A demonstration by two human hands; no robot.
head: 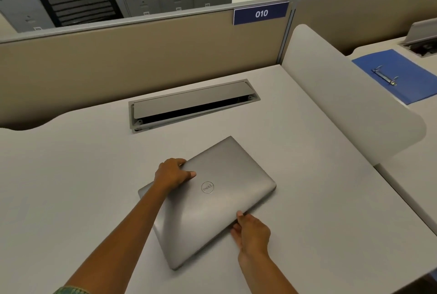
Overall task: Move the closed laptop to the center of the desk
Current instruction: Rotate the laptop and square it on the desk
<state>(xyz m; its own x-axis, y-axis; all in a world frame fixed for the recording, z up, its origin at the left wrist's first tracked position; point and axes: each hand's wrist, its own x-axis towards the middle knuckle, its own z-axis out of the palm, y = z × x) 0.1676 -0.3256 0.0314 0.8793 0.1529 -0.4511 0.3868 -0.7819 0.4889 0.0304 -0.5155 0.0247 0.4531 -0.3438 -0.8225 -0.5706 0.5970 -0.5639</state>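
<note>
A closed silver laptop (pixel 220 201) with a round logo on its lid lies turned at an angle on the pale grey desk (pixel 71 175), near the middle. My left hand (pixel 172 175) grips its far left edge, thumb on the lid and fingers curled over the rim. My right hand (pixel 251 233) holds the near right edge, thumb on top and fingers under or against the side. The laptop's image is slightly blurred.
A cable hatch (pixel 191 104) with its flap raised sits in the desk behind the laptop. A beige partition (pixel 142 52) with a blue "010" sign (pixel 261 13) closes the back; a curved white divider (pixel 350 99) bounds the right. A blue ring binder (pixel 397 76) lies on the neighbouring desk.
</note>
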